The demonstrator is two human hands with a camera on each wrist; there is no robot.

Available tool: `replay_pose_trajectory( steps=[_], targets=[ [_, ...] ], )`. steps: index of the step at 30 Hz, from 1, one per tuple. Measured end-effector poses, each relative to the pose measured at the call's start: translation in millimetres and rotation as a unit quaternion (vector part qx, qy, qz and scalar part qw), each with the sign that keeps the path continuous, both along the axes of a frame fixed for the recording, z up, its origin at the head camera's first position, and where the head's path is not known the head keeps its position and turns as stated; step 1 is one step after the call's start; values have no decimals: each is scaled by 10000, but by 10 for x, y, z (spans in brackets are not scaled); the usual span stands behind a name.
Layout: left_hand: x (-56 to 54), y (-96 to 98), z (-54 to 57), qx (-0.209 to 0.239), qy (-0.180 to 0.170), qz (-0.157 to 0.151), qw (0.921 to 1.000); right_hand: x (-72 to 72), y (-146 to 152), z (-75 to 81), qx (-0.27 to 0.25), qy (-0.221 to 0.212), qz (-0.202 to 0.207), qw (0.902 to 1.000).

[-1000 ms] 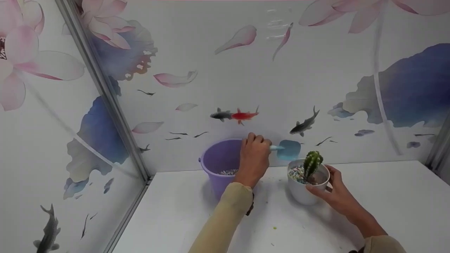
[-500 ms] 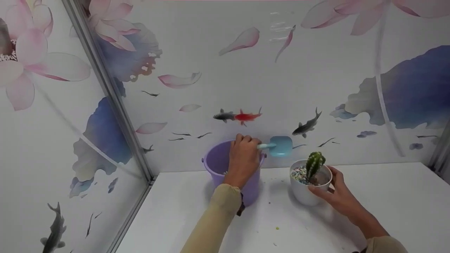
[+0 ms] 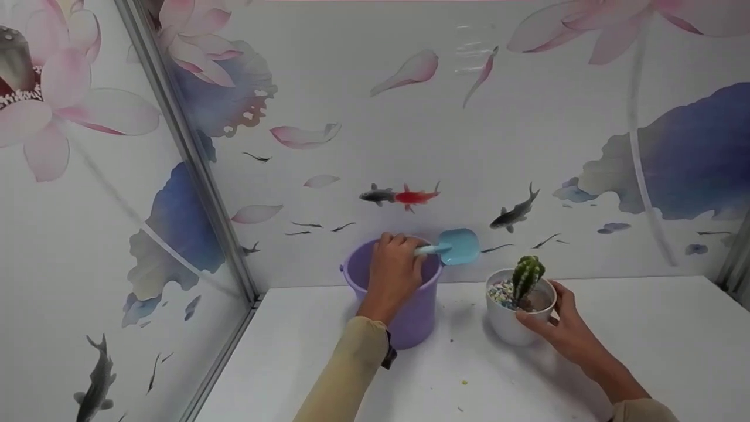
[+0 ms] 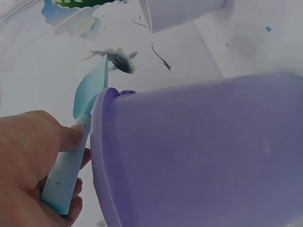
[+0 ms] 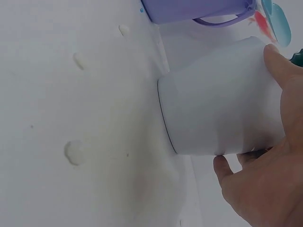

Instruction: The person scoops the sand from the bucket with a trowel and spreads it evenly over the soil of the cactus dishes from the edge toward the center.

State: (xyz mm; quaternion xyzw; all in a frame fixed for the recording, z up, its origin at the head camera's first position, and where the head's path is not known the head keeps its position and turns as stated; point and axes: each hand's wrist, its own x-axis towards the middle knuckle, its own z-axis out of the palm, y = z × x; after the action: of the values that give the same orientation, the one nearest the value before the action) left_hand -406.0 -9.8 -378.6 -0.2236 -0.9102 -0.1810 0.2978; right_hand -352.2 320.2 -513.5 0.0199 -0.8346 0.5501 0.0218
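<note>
My left hand (image 3: 394,272) grips the handle of a light blue toy shovel (image 3: 460,246) above the mouth of a purple bucket (image 3: 416,316). In the left wrist view the shovel's handle (image 4: 66,175) runs along the bucket's rim, thumb pressed on it, and the blade points away. My right hand (image 3: 577,331) holds a white pot (image 3: 510,322) by its right side, thumb at the near rim and fingers behind. A small green cactus (image 3: 527,281) stands in the pot, with multicoloured gravel (image 3: 503,293) on its left side and a brown patch on the right.
The white table (image 3: 469,363) carries a few stray bits, among them a yellow one (image 3: 464,383). Behind it rises a wall (image 3: 328,223) printed with fish and lotus. A metal frame post (image 3: 193,152) stands at the left corner.
My left hand has moved left with the shovel, bringing the blade from near the pot to the bucket's right rim. The right hand keeps its hold on the pot. The view has shifted slightly.
</note>
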Motion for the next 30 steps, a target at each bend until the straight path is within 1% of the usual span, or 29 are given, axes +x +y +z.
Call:
replay_pose_trajectory(
  steps=[10,16,19,23,30],
  targets=[
    [35,-191,-37,371,-83,-146,9992,-18,-24,24,93,20,-157,9998],
    [89,-290,-61,356,-155,-45,9992,41,-57,58,267,69,-298,9992],
    [120,-336,-71,339,-154,35,9993,84,-92,79,412,251,-503,9976],
    [152,-399,-74,368,-165,104,9991,155,-135,109,479,668,-834,9931],
    [187,-545,-94,406,-76,200,9989,300,-215,210,470,1347,-1315,9810]
  ],
)
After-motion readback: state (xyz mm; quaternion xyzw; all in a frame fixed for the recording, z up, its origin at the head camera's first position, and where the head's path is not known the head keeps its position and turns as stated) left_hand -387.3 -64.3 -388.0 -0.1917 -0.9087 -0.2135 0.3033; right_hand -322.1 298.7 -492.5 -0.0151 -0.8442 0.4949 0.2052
